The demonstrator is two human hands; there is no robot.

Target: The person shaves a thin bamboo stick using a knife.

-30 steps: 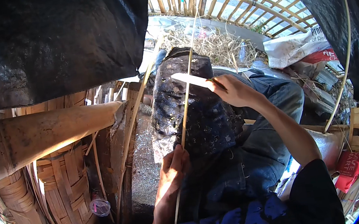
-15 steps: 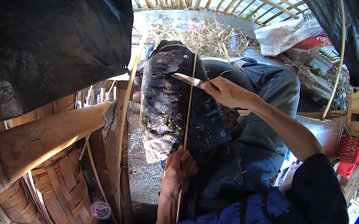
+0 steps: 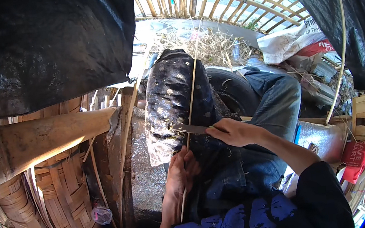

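A long, thin bamboo strip (image 3: 192, 85) runs from below my left wrist up across a dark, worn cloth (image 3: 171, 81) draped over my leg. My left hand (image 3: 178, 169) is closed around the strip near its lower part. My right hand (image 3: 234, 132) grips the handle of a knife (image 3: 190, 128). Its blade points left and lies across the strip, just above my left hand. Pale shavings cling to the cloth around the blade. Whether the edge is cutting into the strip cannot be made out.
A thick bamboo pole (image 3: 47, 137) juts in from the left above a woven bamboo basket (image 3: 61, 190). A clear plastic cup (image 3: 101, 215) sits beside it. Dark sheeting (image 3: 45, 49) hangs upper left. Beyond my knee are a tyre (image 3: 230, 88), dry shavings (image 3: 210, 45) and a white sack (image 3: 286, 44).
My right hand has drawn the knife down along the strip toward my left hand. The left hand has stayed in nearly the same place.
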